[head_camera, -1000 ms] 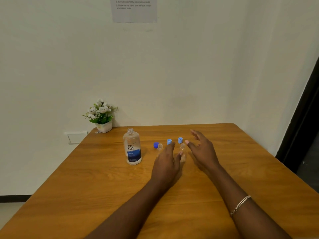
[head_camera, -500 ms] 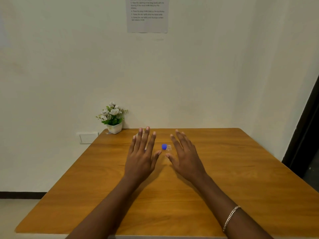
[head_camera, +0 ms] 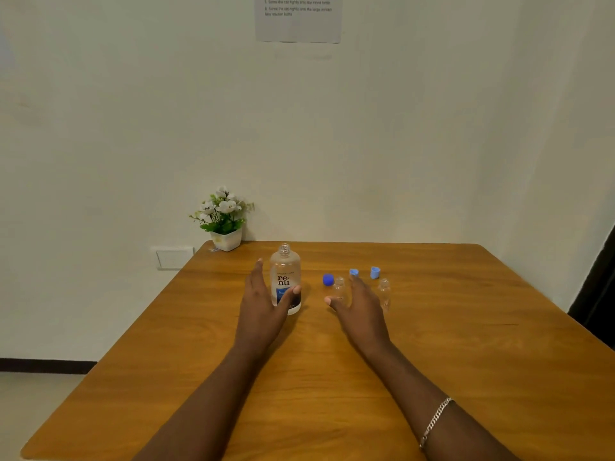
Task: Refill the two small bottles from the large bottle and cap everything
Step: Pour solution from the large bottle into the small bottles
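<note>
The large clear bottle (head_camera: 285,277), uncapped and labelled "re-nu", stands upright on the wooden table (head_camera: 466,344). My left hand (head_camera: 263,311) is against it, fingers straight along its left side and thumb on its front. Two small clear bottles stand open to the right, one (head_camera: 338,287) beside my right thumb and the other (head_camera: 384,292) just right of my fingers. My right hand (head_camera: 357,311) hovers spread between them, holding nothing. Behind them lie a dark blue cap (head_camera: 328,279) and two light blue caps (head_camera: 354,272) (head_camera: 375,272).
A small potted plant (head_camera: 224,217) with white flowers sits at the table's far left corner against the wall. A wall socket (head_camera: 173,257) is left of the table, a printed sheet (head_camera: 298,18) hangs on the wall above, and a dark doorway (head_camera: 599,294) is at the right.
Half a second ago both hands were spread flat and covered the bottles. My left hand has since moved left against the large bottle, and my right hand now sits between the small bottles.
</note>
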